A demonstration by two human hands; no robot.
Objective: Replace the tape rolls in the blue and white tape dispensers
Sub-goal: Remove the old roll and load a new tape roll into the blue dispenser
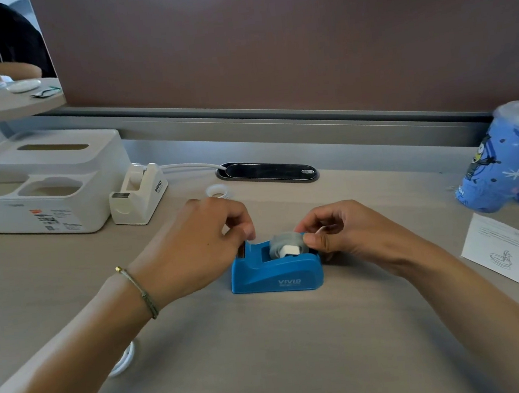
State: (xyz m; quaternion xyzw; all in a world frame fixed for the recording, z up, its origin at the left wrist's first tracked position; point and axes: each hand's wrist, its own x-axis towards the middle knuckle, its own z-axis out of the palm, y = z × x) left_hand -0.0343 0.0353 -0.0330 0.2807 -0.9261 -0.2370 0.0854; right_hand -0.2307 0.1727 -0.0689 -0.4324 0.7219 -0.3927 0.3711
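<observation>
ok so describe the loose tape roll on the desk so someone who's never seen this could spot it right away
Start at the white organiser box at the desk's back left, with the white tape dispenser beside it. Just right of that dispenser, behind the left hand, a small clear tape roll lies flat on the desk. Unlike the roll in the blue dispenser, it sits in no holder.

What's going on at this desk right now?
A person is working on the blue tape dispenser at the middle of the desk. A clear tape roll on a white core sits in its cradle. The right hand pinches at the roll's back edge, while the left hand is at the cutter end. The white tape dispenser stands untouched further back, a loose tape roll lying near it.
</observation>
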